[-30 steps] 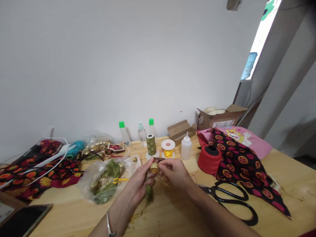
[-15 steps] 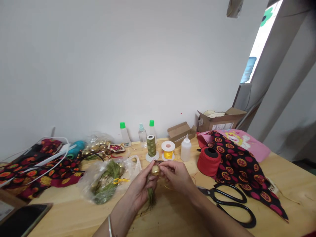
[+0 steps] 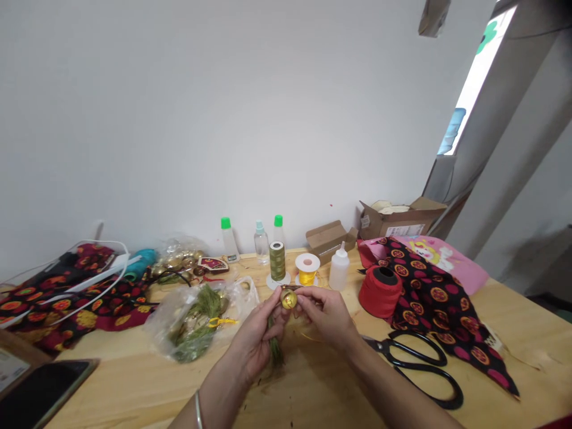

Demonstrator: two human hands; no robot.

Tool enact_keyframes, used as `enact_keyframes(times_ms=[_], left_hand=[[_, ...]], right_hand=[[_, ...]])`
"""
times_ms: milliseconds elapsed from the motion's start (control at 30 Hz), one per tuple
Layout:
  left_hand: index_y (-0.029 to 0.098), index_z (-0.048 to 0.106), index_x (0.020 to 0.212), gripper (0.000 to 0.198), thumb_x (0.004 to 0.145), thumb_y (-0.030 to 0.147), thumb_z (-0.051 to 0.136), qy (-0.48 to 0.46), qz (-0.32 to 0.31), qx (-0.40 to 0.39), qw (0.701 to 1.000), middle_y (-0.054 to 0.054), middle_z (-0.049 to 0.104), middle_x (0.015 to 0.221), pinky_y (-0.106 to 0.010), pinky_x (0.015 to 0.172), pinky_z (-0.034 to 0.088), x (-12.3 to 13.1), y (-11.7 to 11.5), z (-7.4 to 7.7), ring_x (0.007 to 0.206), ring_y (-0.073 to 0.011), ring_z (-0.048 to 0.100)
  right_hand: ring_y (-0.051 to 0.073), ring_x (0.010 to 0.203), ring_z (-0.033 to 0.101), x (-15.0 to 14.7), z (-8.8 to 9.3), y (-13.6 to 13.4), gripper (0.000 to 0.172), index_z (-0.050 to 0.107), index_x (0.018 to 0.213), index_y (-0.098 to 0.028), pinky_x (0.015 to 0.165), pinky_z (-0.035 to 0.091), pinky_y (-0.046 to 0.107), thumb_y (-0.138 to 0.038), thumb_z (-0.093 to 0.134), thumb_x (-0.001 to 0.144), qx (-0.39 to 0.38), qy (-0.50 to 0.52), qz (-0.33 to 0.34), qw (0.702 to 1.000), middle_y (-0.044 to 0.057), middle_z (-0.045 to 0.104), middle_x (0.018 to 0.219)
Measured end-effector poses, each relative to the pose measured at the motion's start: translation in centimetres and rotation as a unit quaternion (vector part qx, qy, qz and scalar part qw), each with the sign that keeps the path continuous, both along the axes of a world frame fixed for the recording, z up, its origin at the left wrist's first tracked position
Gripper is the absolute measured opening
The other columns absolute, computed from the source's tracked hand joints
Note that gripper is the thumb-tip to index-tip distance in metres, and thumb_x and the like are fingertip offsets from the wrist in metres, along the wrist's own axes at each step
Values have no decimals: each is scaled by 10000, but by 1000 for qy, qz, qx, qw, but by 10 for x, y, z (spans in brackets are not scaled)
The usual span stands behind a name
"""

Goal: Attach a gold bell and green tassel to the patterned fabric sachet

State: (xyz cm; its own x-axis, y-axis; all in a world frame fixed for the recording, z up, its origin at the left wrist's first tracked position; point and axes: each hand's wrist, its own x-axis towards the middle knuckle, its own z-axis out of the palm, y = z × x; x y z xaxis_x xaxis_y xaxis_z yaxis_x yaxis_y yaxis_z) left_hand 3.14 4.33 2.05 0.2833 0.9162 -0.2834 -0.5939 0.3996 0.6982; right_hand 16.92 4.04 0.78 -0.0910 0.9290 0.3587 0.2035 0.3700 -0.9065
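A round gold bell (image 3: 288, 300) is held up over the table between my two hands. My left hand (image 3: 254, 338) is closed around it at the left, and a green thread tassel (image 3: 276, 350) hangs down from those fingers. My right hand (image 3: 329, 317) is pinched at the bell's right side. Its fingers hold a thin dark tool (image 3: 291, 287) that lies across the top of the bell; its kind is too small to tell. A fine yellow cord (image 3: 311, 338) trails below the right hand.
Black-handled scissors (image 3: 420, 361) lie right of my right arm, by a red thread cone (image 3: 379, 293) and patterned cloth (image 3: 447, 301). Behind my hands stand a green thread spool (image 3: 277, 262), a yellow cord spool (image 3: 307, 277) and a squeeze bottle (image 3: 339, 271). A plastic bag (image 3: 163, 322) with green tassels lies left.
The bell has turned in my fingers, so a rounder, brighter face shows. Both hands stay close together around it. The view has shifted slightly.
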Motion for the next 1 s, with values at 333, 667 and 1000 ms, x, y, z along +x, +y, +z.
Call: enact_keyframes(times_ms=[333, 667, 1000], left_hand=[[89, 598, 756, 93, 741, 179, 613, 12, 19, 23, 999, 1, 530, 590, -56, 270, 197, 0, -2, 1, 423, -12, 437], [136, 510, 654, 246, 629, 264, 718, -3, 22, 39, 999, 65, 429, 484, -74, 272, 180, -5, 8, -11, 360, -3, 330], [145, 524, 694, 217, 667, 289, 684, 35, 46, 32, 998, 54, 470, 508, -76, 253, 173, -3, 5, -13, 371, -17, 388]], right_hand=[[88, 478, 494, 2, 2, -2, 179, 646, 854, -166, 458, 404, 191, -234, 511, 759, -5, 15, 8, 1000, -2, 585, 597], [113, 594, 553, -1, 11, -11, 193, 636, 890, -202, 563, 418, 210, -163, 477, 788, 96, -130, 39, 986, 11, 645, 710], [126, 595, 584, -4, 11, -13, 136, 634, 829, -192, 555, 433, 214, -192, 514, 766, 48, -81, -3, 996, 14, 653, 667]])
